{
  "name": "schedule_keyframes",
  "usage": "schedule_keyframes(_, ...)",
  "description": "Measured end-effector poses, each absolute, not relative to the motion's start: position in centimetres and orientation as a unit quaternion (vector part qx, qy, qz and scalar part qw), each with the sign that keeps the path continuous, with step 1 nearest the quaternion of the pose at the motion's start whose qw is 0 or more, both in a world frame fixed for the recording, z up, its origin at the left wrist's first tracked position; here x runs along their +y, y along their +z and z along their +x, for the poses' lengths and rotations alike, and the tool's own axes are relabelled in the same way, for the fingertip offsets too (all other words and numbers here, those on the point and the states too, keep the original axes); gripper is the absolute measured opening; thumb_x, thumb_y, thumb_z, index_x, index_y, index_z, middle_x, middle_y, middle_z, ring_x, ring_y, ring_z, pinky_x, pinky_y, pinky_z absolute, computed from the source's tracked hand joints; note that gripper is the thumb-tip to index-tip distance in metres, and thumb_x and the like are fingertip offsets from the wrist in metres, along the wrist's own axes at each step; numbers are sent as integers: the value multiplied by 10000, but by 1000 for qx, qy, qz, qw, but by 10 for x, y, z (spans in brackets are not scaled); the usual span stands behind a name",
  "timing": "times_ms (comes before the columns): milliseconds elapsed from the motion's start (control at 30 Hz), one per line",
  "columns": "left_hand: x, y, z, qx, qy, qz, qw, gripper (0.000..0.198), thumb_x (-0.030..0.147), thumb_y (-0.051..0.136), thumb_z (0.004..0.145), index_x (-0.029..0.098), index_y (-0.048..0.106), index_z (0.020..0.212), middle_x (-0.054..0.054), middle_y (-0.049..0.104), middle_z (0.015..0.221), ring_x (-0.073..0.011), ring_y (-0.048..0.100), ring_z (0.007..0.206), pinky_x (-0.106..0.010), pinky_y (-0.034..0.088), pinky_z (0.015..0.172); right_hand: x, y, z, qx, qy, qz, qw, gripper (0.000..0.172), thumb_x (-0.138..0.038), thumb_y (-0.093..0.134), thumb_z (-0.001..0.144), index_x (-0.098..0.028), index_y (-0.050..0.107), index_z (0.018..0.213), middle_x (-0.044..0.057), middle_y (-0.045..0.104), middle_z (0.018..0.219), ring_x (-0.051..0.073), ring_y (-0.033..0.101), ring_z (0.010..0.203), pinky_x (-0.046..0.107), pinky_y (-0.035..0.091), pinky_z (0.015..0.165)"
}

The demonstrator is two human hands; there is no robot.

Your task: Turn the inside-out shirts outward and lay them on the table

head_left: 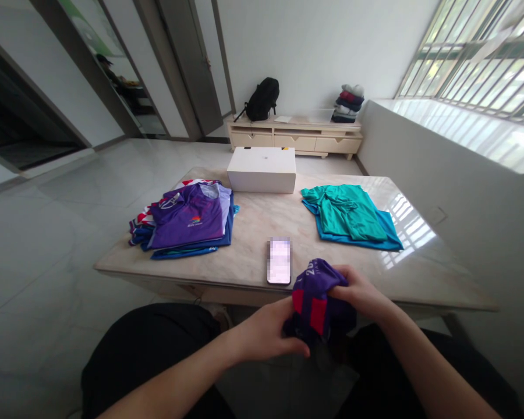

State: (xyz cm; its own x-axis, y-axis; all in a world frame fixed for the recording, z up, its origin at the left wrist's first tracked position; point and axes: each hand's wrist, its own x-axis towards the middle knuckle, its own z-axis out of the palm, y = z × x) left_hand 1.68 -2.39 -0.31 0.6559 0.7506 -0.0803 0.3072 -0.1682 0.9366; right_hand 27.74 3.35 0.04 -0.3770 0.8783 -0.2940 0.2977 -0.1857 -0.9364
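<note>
A bunched purple garment with red patches and white lettering [317, 291] hangs between my hands at the table's near edge. My right hand [353, 291] grips its upper right side, fingers closed in the fabric. On its left side is my left hand [268, 329], its thumb pointing right and its other fingers partly hidden behind the cloth. Just beyond the garment lies a phone [279, 261] with a lit, blurred screen. A pile of shirts [192, 218], purple on top, sits to the left. On the right, a green shirt [349, 212] lies over a blue one [388, 230].
A white box [262, 170] stands at the far edge of the marble-topped table [253, 227]. Behind it, a low cabinet [294, 139] carries a black backpack [263, 99] and a stack of folded clothes [348, 105]. A person [113, 75] is visible through the doorway at left.
</note>
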Motion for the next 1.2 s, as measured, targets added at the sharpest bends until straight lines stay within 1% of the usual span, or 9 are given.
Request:
schedule_keyframes(133, -30, -8, 25, 382, 200, 718, 546, 415, 495, 612, 977, 187, 686, 1246, -89, 713, 1244, -287, 641, 1118, -361, 457, 1030, 30, 1, 258, -655, 598, -419, 196, 127, -209, 712, 780, -133, 720, 882, -16, 680, 778, 135, 570, 686, 215, 439, 618)
schedule_keyframes(333, -20, -7, 23, 441, 221, 705, 509, 403, 461, 478, 1050, 145, 725, 1083, -63, 756, 1005, -235, 662, 898, -294, 483, 848, 38, 12, 276, -672, 599, -412, 138, 313, -329, 757, 810, -130, 746, 1050, 28, 757, 953, 204, 656, 813, 270, 510, 719)
schedule_keyframes(433, -21, -3, 21, 434, 261, 720, 475, 360, 421, 514, 1043, 156, 752, 1095, -78, 764, 1046, -244, 674, 943, -294, 471, 879, 43, 16, 289, -683, 569, -445, 115, 359, -405, 760, 818, -141, 758, 1062, 36, 772, 981, 233, 674, 842, 286, 521, 714)
schedule_keyframes(533, -29, -5, 25, 420, 274, 726, 470, 327, 399, 584, 1011, 144, 788, 1016, -77, 764, 931, -227, 675, 851, -288, 477, 818, 45, 14, 293, -699, 540, -461, 87, 328, -426, 758, 816, -139, 768, 975, 33, 771, 921, 220, 659, 793, 275, 502, 677)
schedule_keyframes(667, -34, -11, 31, 415, 309, 633, 576, 316, 402, 714, 930, 135, 792, 1079, -75, 786, 995, -249, 696, 918, -315, 520, 859, 44, 5, 288, -739, 494, -453, 62, 251, -397, 737, 829, -148, 753, 847, 19, 748, 810, 185, 610, 705, 268, 460, 638)
schedule_keyframes(767, -32, -14, 33, 402, 349, 515, 672, 451, 400, 856, 803, 128, 751, 1147, -102, 770, 1107, -275, 692, 1012, -370, 524, 938, 44, -4, 283, -770, 434, -463, 71, 192, -356, 713, 831, -168, 753, 838, 16, 740, 777, 179, 590, 680, 273, 428, 628)
schedule_keyframes(900, -31, -18, 34, 374, 325, 428, 756, 526, 378, 957, 669, 128, 734, 1075, -86, 755, 998, -230, 690, 904, -349, 526, 863, 44, -11, 279, -782, 395, -476, 81, 143, -278, 679, 810, -183, 763, 876, 32, 743, 792, 182, 603, 685, 270, 416, 624)
schedule_keyframes(1067, -33, -20, 34, 352, 282, 419, 788, 520, 363, 972, 640, 118, 720, 1023, -62, 716, 922, -190, 653, 845, -308, 505, 818, 43, -5, 279, -768, 373, -509, 108, 212, -328, 624, 888, -184, 764, 954, 63, 751, 804, 185, 636, 699, 267, 436, 626)
schedule_keyframes(1200, -32, -20, 33, 376, 265, 470, 753, 505, 379, 912, 719, 150, 695, 1113, -27, 692, 934, -170, 617, 840, -277, 486, 792, 34, 7, 273, -695, 538, -471, 76, 462, -549, 532, 986, -163, 719, 1159, 50, 740, 704, 185, 656, 640, 260, 468, 585)
